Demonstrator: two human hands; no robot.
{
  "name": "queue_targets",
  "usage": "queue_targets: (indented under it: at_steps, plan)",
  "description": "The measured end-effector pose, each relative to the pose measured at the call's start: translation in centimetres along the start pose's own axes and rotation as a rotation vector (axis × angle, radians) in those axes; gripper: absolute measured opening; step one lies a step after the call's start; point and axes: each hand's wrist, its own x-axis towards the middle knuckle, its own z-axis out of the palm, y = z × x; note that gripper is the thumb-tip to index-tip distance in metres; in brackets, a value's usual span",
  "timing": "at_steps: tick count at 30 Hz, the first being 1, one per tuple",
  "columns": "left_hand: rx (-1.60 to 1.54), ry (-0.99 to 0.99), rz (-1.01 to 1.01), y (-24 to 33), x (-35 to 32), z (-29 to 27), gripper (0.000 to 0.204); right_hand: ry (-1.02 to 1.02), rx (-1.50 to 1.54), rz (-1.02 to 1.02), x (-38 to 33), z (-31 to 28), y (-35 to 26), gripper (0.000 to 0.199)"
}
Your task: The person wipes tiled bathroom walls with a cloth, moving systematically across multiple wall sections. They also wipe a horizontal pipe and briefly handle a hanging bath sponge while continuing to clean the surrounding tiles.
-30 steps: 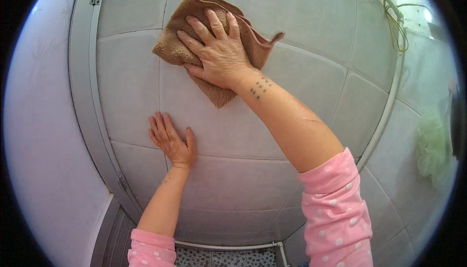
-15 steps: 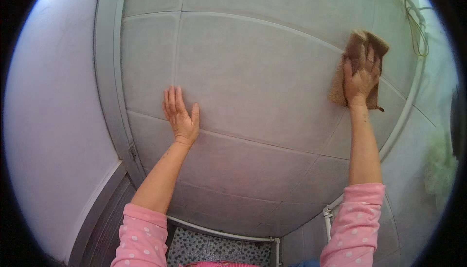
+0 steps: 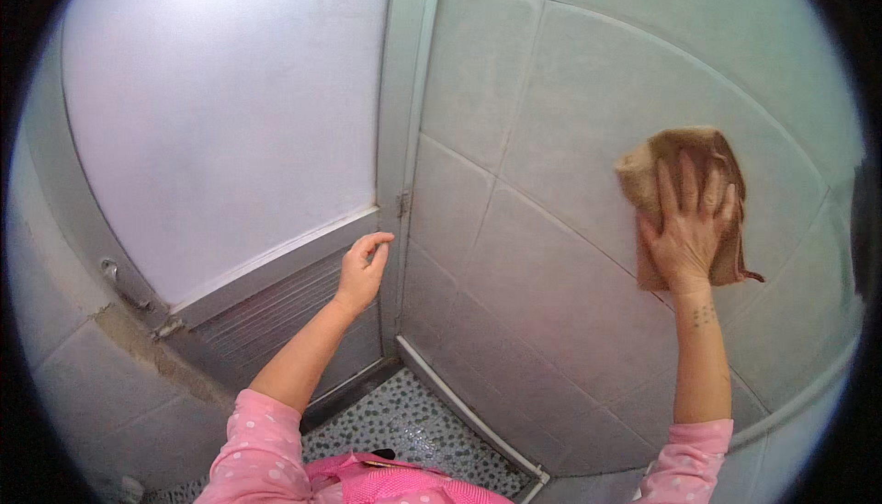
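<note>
My right hand (image 3: pixel 689 228) lies spread over a brown cloth (image 3: pixel 654 260) and presses it flat against the grey tiled wall (image 3: pixel 560 256). The cloth has a lighter, tan upper left corner and a small loop at its lower right. Off the wall, my left hand (image 3: pixel 363 270) hangs in the air before the door frame. Its fingers are loosely curled, a little apart from the thumb, and nothing shows in them.
A door with a pale panel (image 3: pixel 230 118) and a slatted lower part (image 3: pixel 285 320) stands on the left, with a metal latch (image 3: pixel 124 283) at its far left edge. Below is a pebble-patterned floor (image 3: pixel 395 412). White pipe (image 3: pixel 469 412) runs along the wall's foot.
The view has swung left, bringing the door in. My left hand has come off the tiles and its fingers have curled. My right hand and the cloth remain on the wall, over different tiles.
</note>
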Motion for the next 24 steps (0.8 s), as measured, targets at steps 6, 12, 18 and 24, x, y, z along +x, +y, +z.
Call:
queue_targets:
  at_steps: [6,12,18,24]
  plan:
    - [0.231,0.336,-0.046,-0.8,-5.2,-12.2,0.024,-0.101,0.280,-0.356,-3.1,4.3,-10.7,0.052]
    - [0.635,0.853,0.072,0.2,-7.4,-22.5,0.045,0.079,0.384,-0.432,-3.8,8.0,-12.2,0.030]
    - [0.732,0.989,0.123,1.8,-8.2,-26.3,0.062,-0.058,0.369,-0.374,-4.2,6.6,-12.5,0.038]
    - [0.492,0.947,0.056,2.1,-10.2,-28.0,0.062,-0.157,0.402,-0.129,-9.2,4.4,-14.4,0.050]
